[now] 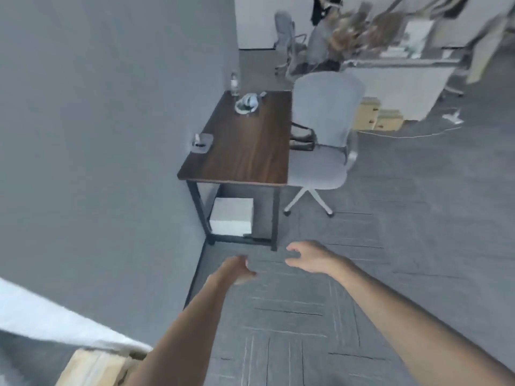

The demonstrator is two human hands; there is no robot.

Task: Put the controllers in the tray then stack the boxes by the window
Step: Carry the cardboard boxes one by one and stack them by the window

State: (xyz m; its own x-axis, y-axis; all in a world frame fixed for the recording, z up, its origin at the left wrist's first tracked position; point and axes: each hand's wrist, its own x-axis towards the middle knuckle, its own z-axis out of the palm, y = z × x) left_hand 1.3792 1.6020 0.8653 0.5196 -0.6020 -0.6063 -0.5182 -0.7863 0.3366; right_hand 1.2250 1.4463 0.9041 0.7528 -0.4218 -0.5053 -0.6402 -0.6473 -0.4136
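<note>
A dark wooden table (245, 151) stands against the grey wall ahead. Near its left edge sits a small tray (202, 142) with something in it; the blur hides what. A white headset with controllers (246, 103) lies at the far end. A white box (232, 217) rests on the floor under the table. A cardboard box (92, 367) shows at the bottom left. My left hand (237, 270) and my right hand (306, 257) reach out over the carpet, fingers loosely curled, holding nothing.
A grey office chair (324, 140) stands right of the table. A clear bottle (234, 82) stands at the table's far corner. Cardboard boxes (374, 115) lie by a white desk (401, 87) at the back right. A white ledge (50, 319) crosses the lower left.
</note>
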